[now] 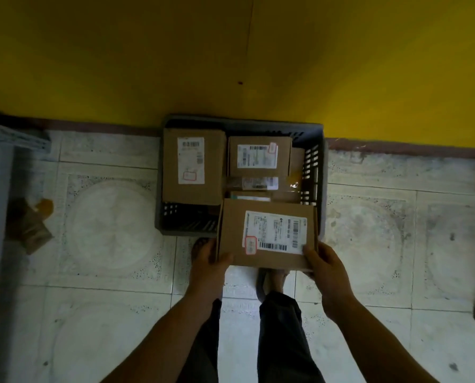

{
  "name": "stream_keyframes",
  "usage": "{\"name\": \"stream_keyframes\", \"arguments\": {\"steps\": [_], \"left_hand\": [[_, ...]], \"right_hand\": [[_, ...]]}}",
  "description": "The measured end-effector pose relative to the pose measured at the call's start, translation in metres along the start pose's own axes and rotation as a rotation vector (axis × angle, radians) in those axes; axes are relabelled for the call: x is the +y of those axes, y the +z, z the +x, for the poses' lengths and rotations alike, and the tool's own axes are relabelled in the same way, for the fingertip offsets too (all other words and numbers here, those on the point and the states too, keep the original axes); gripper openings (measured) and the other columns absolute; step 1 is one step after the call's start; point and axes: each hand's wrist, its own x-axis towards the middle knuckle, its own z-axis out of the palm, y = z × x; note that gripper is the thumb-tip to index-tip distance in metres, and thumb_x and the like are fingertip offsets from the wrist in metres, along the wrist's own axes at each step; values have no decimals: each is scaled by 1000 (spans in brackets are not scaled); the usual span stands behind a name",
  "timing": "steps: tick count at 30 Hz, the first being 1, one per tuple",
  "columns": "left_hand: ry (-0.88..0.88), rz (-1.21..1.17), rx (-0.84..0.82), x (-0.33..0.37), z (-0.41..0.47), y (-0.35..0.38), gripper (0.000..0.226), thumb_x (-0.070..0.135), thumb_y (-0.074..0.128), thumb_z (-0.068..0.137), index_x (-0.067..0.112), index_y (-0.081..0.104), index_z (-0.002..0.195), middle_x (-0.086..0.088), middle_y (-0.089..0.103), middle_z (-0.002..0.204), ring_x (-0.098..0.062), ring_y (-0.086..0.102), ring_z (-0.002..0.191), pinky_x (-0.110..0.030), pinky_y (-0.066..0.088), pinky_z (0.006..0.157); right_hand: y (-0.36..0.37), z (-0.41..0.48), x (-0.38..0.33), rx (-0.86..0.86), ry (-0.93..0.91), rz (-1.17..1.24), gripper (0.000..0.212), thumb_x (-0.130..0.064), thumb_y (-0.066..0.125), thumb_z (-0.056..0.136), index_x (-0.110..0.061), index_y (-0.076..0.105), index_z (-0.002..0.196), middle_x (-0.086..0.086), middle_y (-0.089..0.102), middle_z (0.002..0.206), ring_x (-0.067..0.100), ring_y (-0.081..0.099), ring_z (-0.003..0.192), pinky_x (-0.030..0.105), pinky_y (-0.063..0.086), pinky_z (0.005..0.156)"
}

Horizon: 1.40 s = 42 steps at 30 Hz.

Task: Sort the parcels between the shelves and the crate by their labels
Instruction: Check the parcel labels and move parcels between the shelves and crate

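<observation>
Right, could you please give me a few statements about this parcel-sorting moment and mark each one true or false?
1. The left hand and the right hand both hold the same parcel. True.
2. The crate has nothing in it. False: other parcels lie inside.
3. The held parcel's label faces up towards the camera. True.
4. The crate stands in the middle of the floor, far from any wall. False: it sits right against the yellow wall.
5. The held parcel's label is plain white with no coloured mark. False: it carries a red-outlined mark near one corner.
</observation>
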Motion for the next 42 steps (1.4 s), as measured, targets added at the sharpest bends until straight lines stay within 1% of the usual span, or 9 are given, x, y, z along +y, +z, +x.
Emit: {"name": "stream_keyframes", "arguments": {"steps": [3, 8, 11, 17, 21, 25, 31, 36, 42], "left_hand": [[65, 137, 99, -4, 44, 21, 18, 12, 54, 95, 26, 61, 104, 5, 61, 92, -7, 53, 75, -16, 44, 61], [119, 319, 161, -24, 125, 55, 24, 24, 54, 96, 25, 58, 120, -1, 62, 117, -20, 60, 102, -35, 53, 83], [121, 376, 179, -29, 158, 67, 36, 22, 52, 98, 21, 50, 134, -5, 59, 129, -24, 58, 113, -31, 47, 87], [10, 569, 107, -40, 197, 68, 34, 14, 47, 97, 23, 48, 130, -4, 62, 114, -10, 55, 76, -22, 35, 56], [-18, 793, 21, -46, 210, 59, 45, 9, 48, 93, 24, 38, 134, -3, 55, 93, -14, 53, 74, -26, 39, 59], [-58, 848, 2, -46, 220, 55, 27, 12, 47, 92, 18, 46, 118, -3, 50, 82, -16, 50, 73, -29, 36, 60], [-76, 803, 8, -44, 218, 58, 33, 15, 48, 92, 20, 45, 125, -4, 53, 88, -17, 52, 77, -28, 36, 58], [8, 800, 89, -39, 217, 61, 32, 19, 53, 95, 20, 47, 126, 0, 58, 106, -16, 51, 84, -30, 39, 68], [-41, 976, 139, -47, 228, 54, 28, 19, 57, 94, 15, 48, 120, -8, 59, 101, -21, 52, 81, -34, 42, 69]], "right_hand": [[4, 54, 4, -25, -9, -69, 16, -22, 55, 97, -28, 59, 111, -1, 68, 109, 16, 62, 101, 28, 48, 81], [8, 138, 16, -8, -28, -164, 16, -23, 55, 97, -28, 59, 112, -13, 63, 95, 9, 58, 91, 26, 44, 76], [14, 176, 26, -4, -20, -224, 25, -27, 56, 96, -27, 61, 120, -11, 64, 101, 14, 61, 97, 30, 49, 79], [30, 219, 47, -24, 20, -341, 30, -27, 59, 95, -25, 60, 125, -2, 64, 123, 24, 58, 116, 43, 49, 99], [34, 233, 55, -50, 12, -475, 29, -30, 55, 98, -23, 59, 125, 4, 63, 124, 26, 59, 114, 40, 50, 97], [35, 237, 58, -87, -14, -592, 30, -30, 50, 100, -19, 56, 127, 8, 63, 125, 29, 59, 114, 43, 51, 97], [33, 231, 53, -102, -13, -652, 31, -29, 52, 99, -19, 56, 128, 6, 64, 122, 26, 60, 110, 34, 50, 86], [31, 227, 51, -71, -2, -668, 27, -30, 59, 95, -21, 61, 120, 6, 68, 114, 27, 63, 105, 46, 53, 92], [33, 228, 61, -13, -56, -809, 27, -28, 61, 93, -19, 60, 118, 5, 67, 109, 25, 64, 98, 44, 54, 88]]}}
